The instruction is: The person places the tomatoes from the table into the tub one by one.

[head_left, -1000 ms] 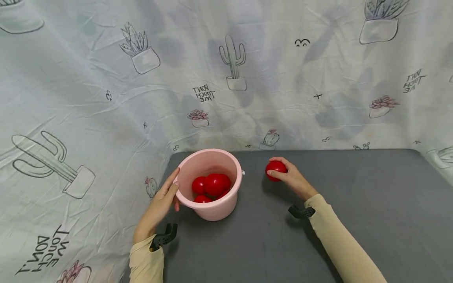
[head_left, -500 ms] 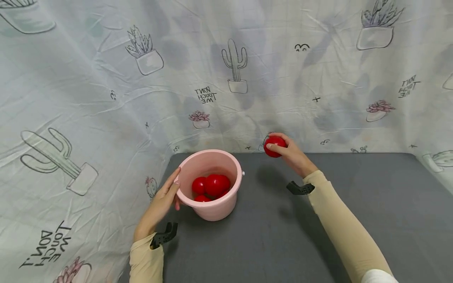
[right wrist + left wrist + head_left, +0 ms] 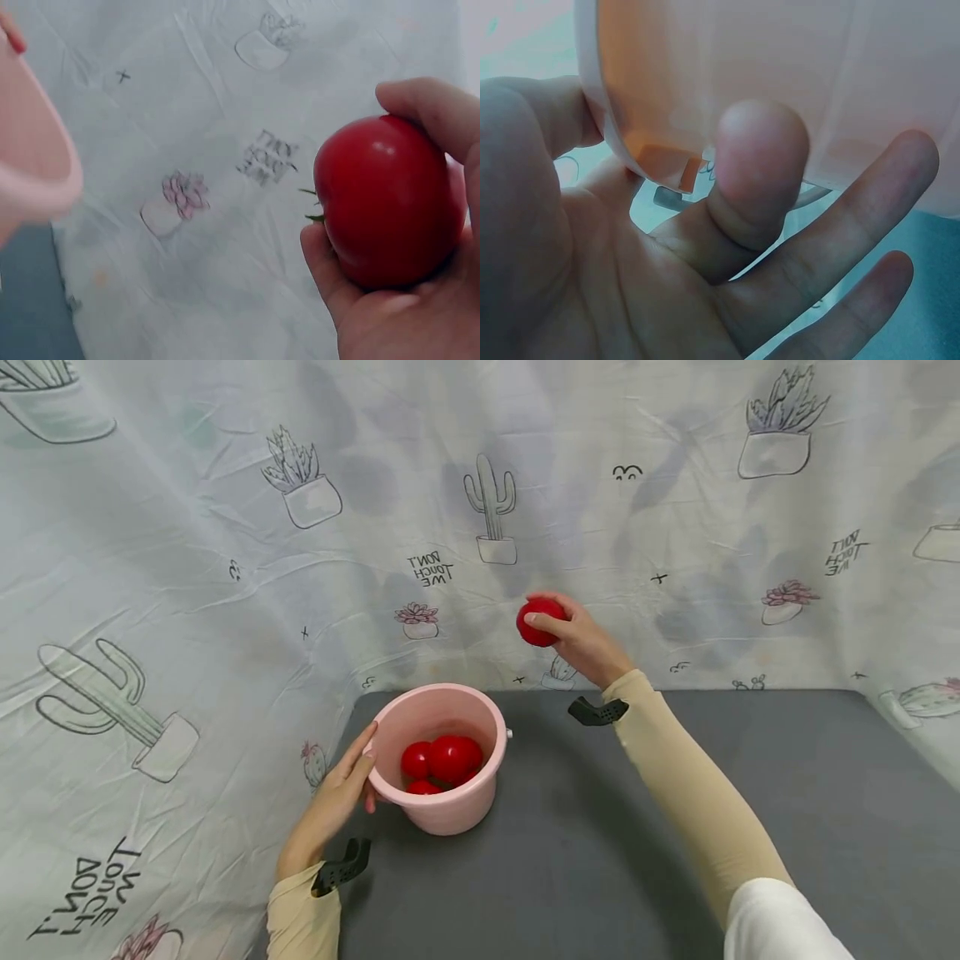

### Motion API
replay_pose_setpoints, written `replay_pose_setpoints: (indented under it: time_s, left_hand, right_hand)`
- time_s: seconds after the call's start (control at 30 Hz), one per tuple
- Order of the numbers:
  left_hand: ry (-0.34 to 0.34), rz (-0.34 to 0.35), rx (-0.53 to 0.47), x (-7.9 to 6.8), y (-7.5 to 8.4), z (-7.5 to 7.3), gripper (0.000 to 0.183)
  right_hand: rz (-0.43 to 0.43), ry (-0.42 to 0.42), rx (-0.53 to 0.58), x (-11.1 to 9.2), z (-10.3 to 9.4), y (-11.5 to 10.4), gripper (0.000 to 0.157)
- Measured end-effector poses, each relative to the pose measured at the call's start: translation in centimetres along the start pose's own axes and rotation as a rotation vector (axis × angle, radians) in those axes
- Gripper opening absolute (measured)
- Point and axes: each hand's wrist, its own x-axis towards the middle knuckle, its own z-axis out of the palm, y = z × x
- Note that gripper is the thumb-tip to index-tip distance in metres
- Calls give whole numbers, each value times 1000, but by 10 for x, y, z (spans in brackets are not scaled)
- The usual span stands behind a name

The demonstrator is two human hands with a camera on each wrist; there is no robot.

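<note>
A pink bucket (image 3: 452, 814) stands upright on the grey tabletop, with several red tomatoes (image 3: 450, 758) lying inside. My left hand (image 3: 333, 802) holds the bucket's left rim. In the left wrist view, thumb and forefinger meet the rim of the bucket (image 3: 870, 67), while other fingers extend along its outer wall. My right hand (image 3: 592, 647) grips another tomato (image 3: 528, 633) in the air, above and to the right of the bucket. A bit of green stem shows on this tomato (image 3: 390, 202) in the right wrist view, thumb and fingers around it.
A pale cloth (image 3: 585, 527) with cactus drawings hangs behind the table and along its left side. The grey tabletop (image 3: 787, 793) stretches away to the right. A small white peg (image 3: 509, 733) sticks out at the bucket's right rim.
My right hand has lifted the tomato from near the tabletop and carried it up and leftward toward the bucket. The left hand keeps its hold on the rim.
</note>
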Motion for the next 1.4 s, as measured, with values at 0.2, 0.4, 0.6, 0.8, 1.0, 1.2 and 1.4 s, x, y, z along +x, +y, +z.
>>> replay_pose_setpoints:
  time_s: [0.2, 0.4, 0.6, 0.8, 1.0, 1.2, 1.4]
  left_hand:
    - [3, 35, 4, -2, 0, -2, 55]
    - [-21, 28, -11, -1, 3, 0, 57]
    - [-26, 42, -21, 0, 0, 2, 56]
    - [-9, 13, -20, 0, 1, 3, 56]
    - [-8, 7, -11, 4, 5, 5, 56]
    - [-6, 15, -20, 4, 5, 9, 56]
    - [9, -29, -30, 4, 4, 11, 58]
  right_hand:
    - [-14, -107, 84, 15, 34, 2, 51]
    - [14, -234, 161, 19, 64, 10, 47]
    - [55, -325, 214, 26, 91, 22, 47]
    - [56, -391, 245, 31, 119, 35, 44]
    - [105, -454, 242, 32, 129, 49, 47]
    - [138, -503, 115, 30, 127, 57, 51]
    - [207, -631, 17, 30, 130, 62, 51]
